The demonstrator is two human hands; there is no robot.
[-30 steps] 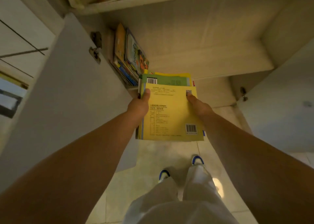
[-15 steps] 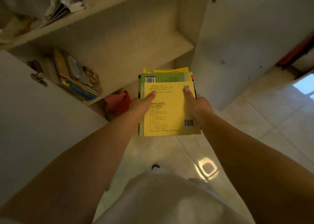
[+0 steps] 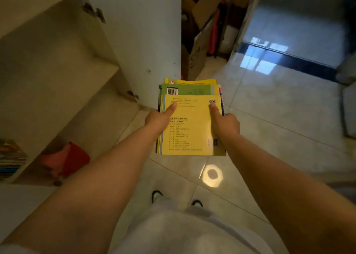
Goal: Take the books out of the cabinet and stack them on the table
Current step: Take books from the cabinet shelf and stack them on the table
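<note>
- We carry a stack of books [image 3: 189,122] in front of us, above the tiled floor [image 3: 269,119] and clear of the cabinet [image 3: 57,61], whose open door [image 3: 142,41] stands just behind the far edge of the stack.
- Our left hand [image 3: 157,119] grips the stack's left edge, thumb flat on the yellow top cover [image 3: 190,130]; the fingers go underneath, out of sight.
- Our right hand [image 3: 226,124] grips the right edge the same way, its thumb lying near the small printed code at the cover's far right corner.
- Both grips are therefore closed on the stack, one on each side, with nothing else held.
- The stack is not squared: a green book [image 3: 192,89] and another yellow one [image 3: 192,81] stick out past the far edge of the top cover.
- We judge these to be thin, glossy paperbacks (slippery against each other, and likely to bend rather than stay stiff), so the load wants support from below and a firm thumb on top, held level.
- Together they probably weigh enough to justify two hands.
- More books [image 3: 10,157] remain on a cabinet shelf at the left edge of view, and something red [image 3: 75,157] sits on the shelf below.
- No worktop is in view, so the stacking step is not yet done.
</note>
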